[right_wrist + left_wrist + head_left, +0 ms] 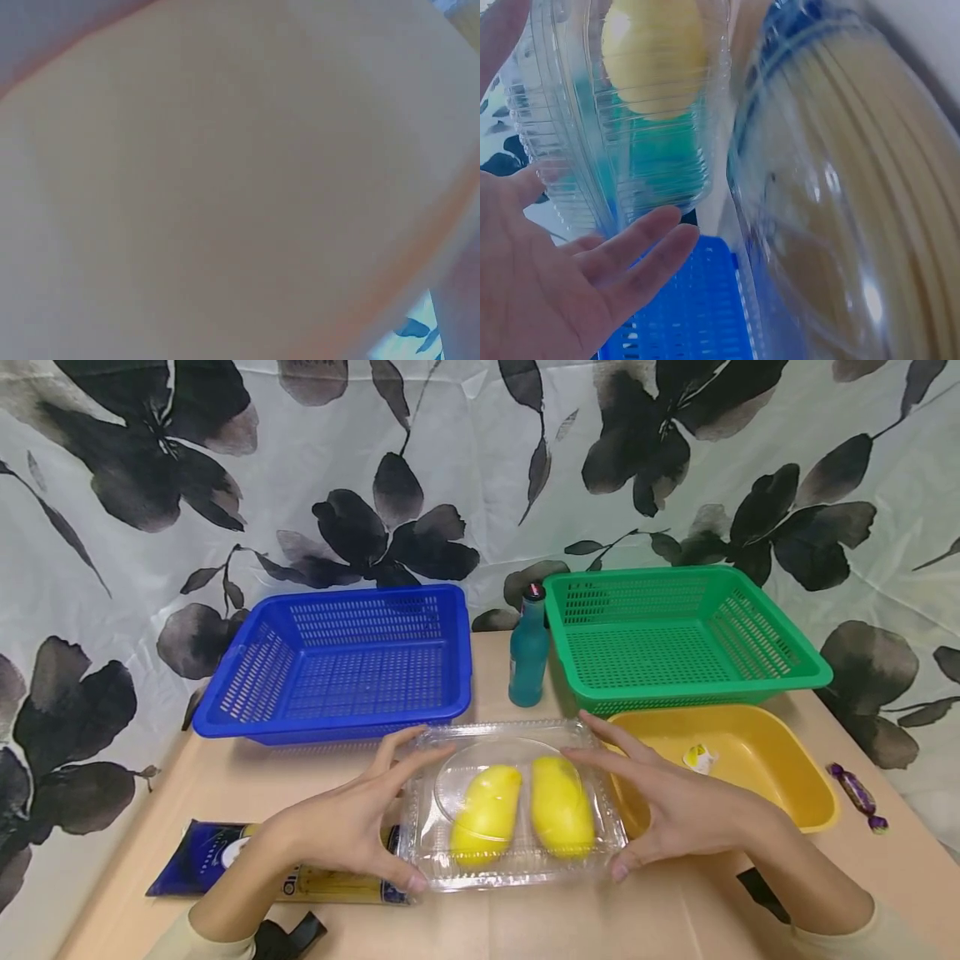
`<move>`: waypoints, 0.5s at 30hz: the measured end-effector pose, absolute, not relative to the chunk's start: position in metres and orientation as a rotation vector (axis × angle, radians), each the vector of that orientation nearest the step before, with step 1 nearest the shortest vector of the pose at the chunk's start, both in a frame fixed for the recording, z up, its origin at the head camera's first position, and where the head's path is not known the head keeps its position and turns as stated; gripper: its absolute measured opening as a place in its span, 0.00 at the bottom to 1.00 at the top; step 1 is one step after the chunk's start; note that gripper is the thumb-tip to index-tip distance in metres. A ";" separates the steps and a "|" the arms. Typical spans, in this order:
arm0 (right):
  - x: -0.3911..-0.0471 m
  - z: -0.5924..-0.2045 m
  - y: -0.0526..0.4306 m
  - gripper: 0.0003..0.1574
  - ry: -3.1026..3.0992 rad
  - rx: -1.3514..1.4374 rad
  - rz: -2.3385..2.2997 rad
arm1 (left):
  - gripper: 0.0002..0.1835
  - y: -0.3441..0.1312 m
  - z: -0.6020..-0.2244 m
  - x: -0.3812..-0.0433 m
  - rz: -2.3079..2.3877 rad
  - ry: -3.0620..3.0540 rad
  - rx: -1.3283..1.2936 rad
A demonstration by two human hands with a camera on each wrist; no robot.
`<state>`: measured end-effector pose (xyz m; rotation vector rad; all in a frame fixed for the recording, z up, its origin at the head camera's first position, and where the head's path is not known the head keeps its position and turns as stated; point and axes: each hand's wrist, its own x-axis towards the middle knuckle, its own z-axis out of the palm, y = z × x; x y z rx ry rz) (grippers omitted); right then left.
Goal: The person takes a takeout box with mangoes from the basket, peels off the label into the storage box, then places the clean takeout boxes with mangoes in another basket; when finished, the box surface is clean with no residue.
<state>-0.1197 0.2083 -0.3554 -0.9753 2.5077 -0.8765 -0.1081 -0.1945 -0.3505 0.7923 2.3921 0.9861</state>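
A clear plastic clamshell box (423, 835) with two yellow mangoes, the left one (486, 817) and the right one (562, 810), is held between both hands in the head view. My left hand (337, 818) grips its left side, thumb at the near corner and fingers at the far corner. On the opposite side my right hand (682, 793) holds it the same way. The left wrist view shows the box (652, 150) close to the spread fingers (637, 259). Under the left forearm lies a blue-and-yellow pack of spaghetti (337, 885). The right wrist view is mostly blurred tabletop.
At the back stand a blue basket (352, 672) and a green basket (652, 647), with a teal bottle (528, 652) between them. A yellow tray (765, 760) holds a small wrapped item (699, 758). A purple-wrapped candy (857, 793) lies near the right edge.
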 end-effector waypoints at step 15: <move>-0.114 -0.321 0.230 0.70 2.588 -1.076 -0.862 | 0.68 -0.175 -0.340 -0.100 1.037 2.536 0.890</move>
